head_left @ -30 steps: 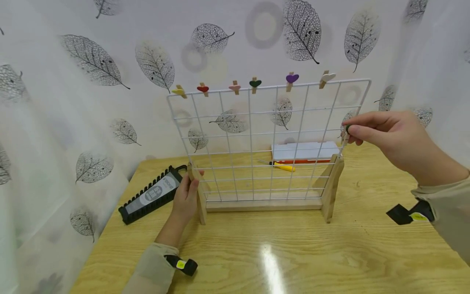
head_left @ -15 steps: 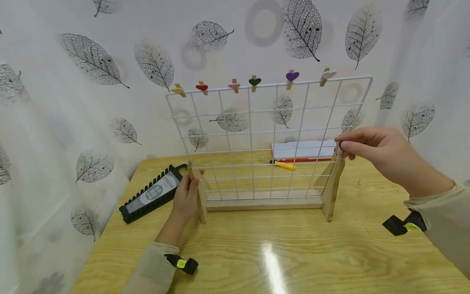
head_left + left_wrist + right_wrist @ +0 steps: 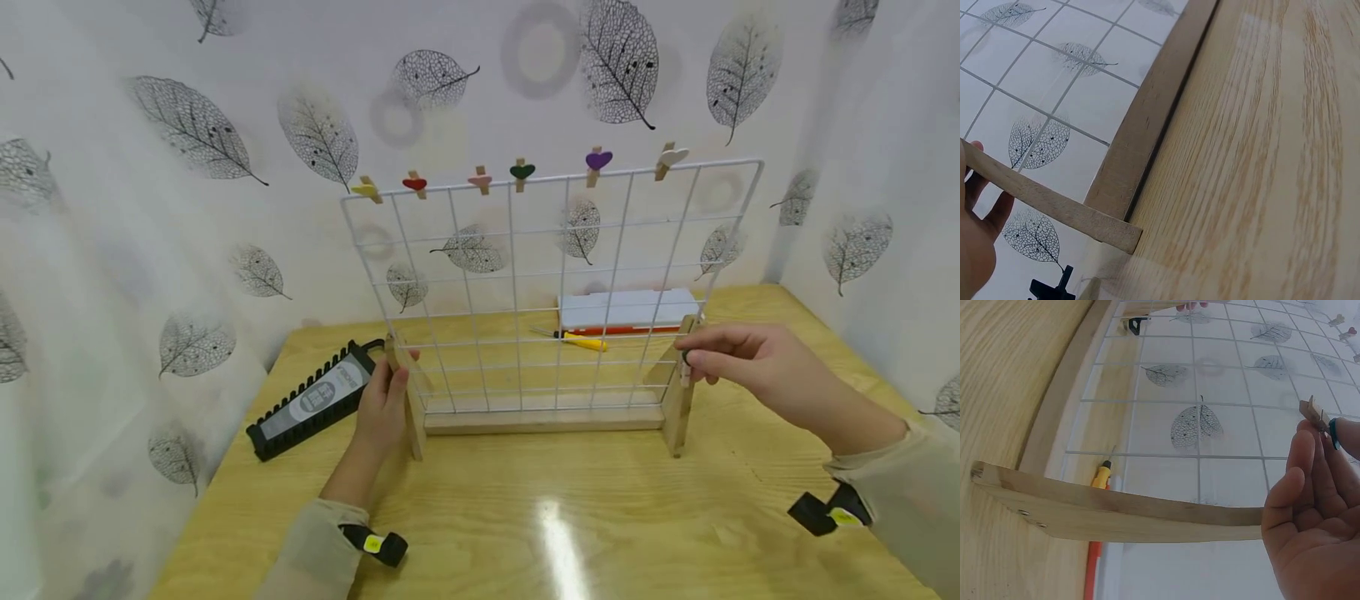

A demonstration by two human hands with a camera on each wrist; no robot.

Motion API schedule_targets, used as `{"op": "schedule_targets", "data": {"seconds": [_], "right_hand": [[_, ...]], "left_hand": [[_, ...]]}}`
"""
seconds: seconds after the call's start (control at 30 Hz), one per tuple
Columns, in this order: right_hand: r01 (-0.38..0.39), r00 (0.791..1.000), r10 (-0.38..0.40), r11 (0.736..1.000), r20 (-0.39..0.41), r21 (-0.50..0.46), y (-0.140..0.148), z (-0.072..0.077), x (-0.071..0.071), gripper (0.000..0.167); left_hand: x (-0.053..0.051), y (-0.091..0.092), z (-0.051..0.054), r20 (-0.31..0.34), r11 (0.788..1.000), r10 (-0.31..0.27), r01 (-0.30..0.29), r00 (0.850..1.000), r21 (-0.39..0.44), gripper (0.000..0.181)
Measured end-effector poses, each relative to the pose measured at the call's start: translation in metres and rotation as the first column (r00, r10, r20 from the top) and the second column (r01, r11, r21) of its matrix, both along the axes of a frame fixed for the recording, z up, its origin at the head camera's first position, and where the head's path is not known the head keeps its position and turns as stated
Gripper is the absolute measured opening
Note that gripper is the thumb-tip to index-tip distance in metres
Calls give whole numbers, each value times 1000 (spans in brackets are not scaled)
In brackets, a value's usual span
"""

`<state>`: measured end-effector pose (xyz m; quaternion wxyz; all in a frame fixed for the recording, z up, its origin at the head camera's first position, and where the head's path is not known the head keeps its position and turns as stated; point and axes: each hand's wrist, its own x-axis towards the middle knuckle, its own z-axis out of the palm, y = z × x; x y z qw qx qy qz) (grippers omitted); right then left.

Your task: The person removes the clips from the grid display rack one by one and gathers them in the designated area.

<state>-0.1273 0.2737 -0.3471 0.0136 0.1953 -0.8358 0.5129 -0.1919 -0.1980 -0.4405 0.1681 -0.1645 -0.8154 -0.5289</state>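
Observation:
A white wire grid (image 3: 514,275) stands upright in a wooden stand (image 3: 543,421). Along its top edge sit several heart clothespins: yellow, red, pink, green (image 3: 522,172), purple (image 3: 598,160) and white. My left hand (image 3: 382,412) grips the stand's left upright, fingers partly hidden behind it. My right hand (image 3: 765,371) pinches a small wooden clothespin (image 3: 1315,415) with a dark green piece on it, in front of the right upright (image 3: 678,408) in the head view. In the right wrist view the clothespin is apart from the grid wires.
On the wooden table (image 3: 480,500), a black and grey rack (image 3: 311,402) lies left of the stand. Behind the grid are a yellow screwdriver (image 3: 585,342) and a white and red case (image 3: 630,308). A leaf-patterned curtain (image 3: 225,208) hangs behind.
My right hand has moved down with the clothespin, from beside the grid's right edge to the top part of the right upright. My left hand has stayed on the left upright.

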Motion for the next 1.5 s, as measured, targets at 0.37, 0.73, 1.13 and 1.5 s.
{"op": "schedule_targets", "data": {"seconds": [0.37, 0.73, 1.13, 1.5], "right_hand": [[-8, 989, 7, 1000, 150, 5, -3, -41, 12, 25], [-140, 934, 130, 990, 333, 6, -7, -79, 14, 35], [-152, 914, 112, 986, 390, 74, -10, -93, 14, 34], [-170, 912, 123, 982, 391, 87, -12, -104, 16, 24]], "left_hand": [[2, 1, -2, 2, 999, -24, 24, 1000, 22, 32], [3, 1, -2, 0, 1000, -5, 5, 1000, -4, 32], [3, 1, 0, -12, 1000, -7, 7, 1000, -2, 32], [2, 1, -1, -11, 999, -22, 22, 1000, 27, 32]]}}
